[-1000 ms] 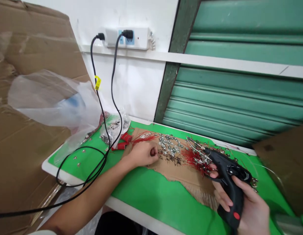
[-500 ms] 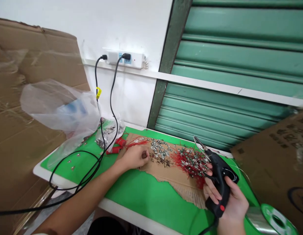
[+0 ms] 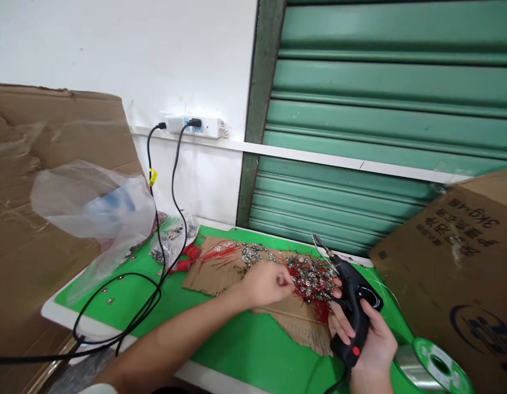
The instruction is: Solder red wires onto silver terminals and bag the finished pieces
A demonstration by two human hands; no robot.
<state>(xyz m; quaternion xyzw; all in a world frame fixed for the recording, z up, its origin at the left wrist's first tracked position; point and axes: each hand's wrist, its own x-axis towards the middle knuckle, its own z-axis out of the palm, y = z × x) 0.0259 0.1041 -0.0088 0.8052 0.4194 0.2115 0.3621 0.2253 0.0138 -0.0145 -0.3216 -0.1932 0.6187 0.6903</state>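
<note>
My right hand [image 3: 374, 339] is wrapped round a black soldering gun [image 3: 354, 301] with a red button, its metal tip pointing up and to the left. A thin wire runs along the tip. My left hand [image 3: 266, 283] is closed with fingertips pinched together over a torn cardboard sheet [image 3: 306, 323]; anything between them is too small to make out. Just right of it lies a heap of red wires with silver round parts [image 3: 313, 276]. Loose silver parts [image 3: 251, 253] lie behind the left hand, and more red wires [image 3: 220, 254] lie at the sheet's left end.
A solder spool [image 3: 436, 364] lies at the right by a cardboard box [image 3: 454, 273]. Black cables [image 3: 158, 284] cross the green table's left side from a power strip [image 3: 212, 127]. Plastic bags [image 3: 93, 205], red-handled tools [image 3: 185, 262] and a big carton [image 3: 64, 131] are at the left.
My left hand has moved right, from beside the loose silver parts to the edge of the red wire heap. My right hand still holds the soldering gun. The camera view has shifted.
</note>
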